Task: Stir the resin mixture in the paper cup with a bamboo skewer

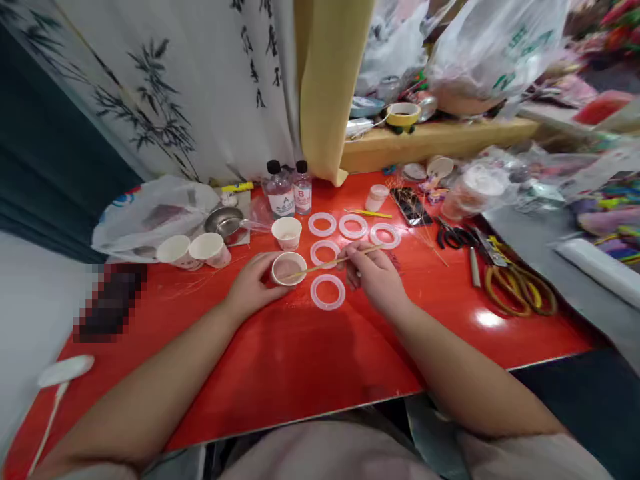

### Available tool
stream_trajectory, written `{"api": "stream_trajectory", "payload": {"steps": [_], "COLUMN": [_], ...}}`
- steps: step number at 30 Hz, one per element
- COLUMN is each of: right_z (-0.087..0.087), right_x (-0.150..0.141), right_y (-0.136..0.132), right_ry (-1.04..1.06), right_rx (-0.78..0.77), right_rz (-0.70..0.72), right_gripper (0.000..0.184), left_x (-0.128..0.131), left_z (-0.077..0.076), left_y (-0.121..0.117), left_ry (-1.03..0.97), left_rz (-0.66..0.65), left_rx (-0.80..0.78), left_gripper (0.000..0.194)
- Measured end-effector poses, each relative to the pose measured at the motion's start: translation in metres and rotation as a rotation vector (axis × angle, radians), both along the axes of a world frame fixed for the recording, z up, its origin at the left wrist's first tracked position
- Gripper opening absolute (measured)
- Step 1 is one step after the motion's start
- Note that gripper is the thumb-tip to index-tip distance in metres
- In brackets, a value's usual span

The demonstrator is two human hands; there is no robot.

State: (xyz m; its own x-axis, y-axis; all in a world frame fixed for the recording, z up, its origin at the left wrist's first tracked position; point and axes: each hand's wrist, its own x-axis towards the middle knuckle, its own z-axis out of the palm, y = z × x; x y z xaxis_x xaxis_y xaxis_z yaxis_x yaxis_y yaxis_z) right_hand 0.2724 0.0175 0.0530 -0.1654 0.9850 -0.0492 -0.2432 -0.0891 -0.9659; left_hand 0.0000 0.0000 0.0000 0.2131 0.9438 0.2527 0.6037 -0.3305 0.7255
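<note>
My left hand point(254, 287) is wrapped round a white paper cup point(289, 283) standing on the red table. Between the fingers of my right hand point(373, 273) is a thin wooden stick point(325, 264), its far end dipping into that cup over a pinkish content. Several translucent ring molds point(327, 308) lie flat between and beyond my hands. Just behind the held cup stands another paper cup point(287, 235). Two clear bottles with black caps, bottle A point(281, 200) and bottle B point(303, 193), stand at the back.
Two paper cups point(207, 248) and a metal bowl point(225, 223) sit at the left beside a plastic bag point(155, 207). To the right are a phone point(410, 205), a yellow tool point(370, 213), a small jar point(377, 199) and large scissors point(520, 287).
</note>
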Motion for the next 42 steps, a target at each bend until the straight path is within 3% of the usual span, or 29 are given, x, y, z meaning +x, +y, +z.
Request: {"api": "stream_trajectory", "payload": {"steps": [7, 15, 21, 42], "right_z": [0.009, 0.042, 0.057, 0.068], "right_x": [0.002, 0.002, 0.000, 0.002], "right_y": [0.014, 0.017, 0.015, 0.019], "right_ry": [0.166, 0.150, 0.147, 0.131], "right_rx": [-0.191, -0.046, -0.001, 0.086], "right_rz": [-0.161, -0.162, -0.179, -0.173], "right_gripper": [0.013, 0.009, 0.009, 0.007], "left_x": [-0.001, 0.002, 0.002, 0.002], "left_z": [-0.007, 0.000, 0.000, 0.000], "left_y": [-0.001, -0.002, -0.002, -0.002], "left_ry": [-0.194, -0.262, -0.239, -0.253], "left_rz": [0.035, 0.044, 0.042, 0.053], "left_rx": [-0.099, -0.128, -0.112, -0.118], "left_gripper": [0.072, 0.071, 0.068, 0.068]}}
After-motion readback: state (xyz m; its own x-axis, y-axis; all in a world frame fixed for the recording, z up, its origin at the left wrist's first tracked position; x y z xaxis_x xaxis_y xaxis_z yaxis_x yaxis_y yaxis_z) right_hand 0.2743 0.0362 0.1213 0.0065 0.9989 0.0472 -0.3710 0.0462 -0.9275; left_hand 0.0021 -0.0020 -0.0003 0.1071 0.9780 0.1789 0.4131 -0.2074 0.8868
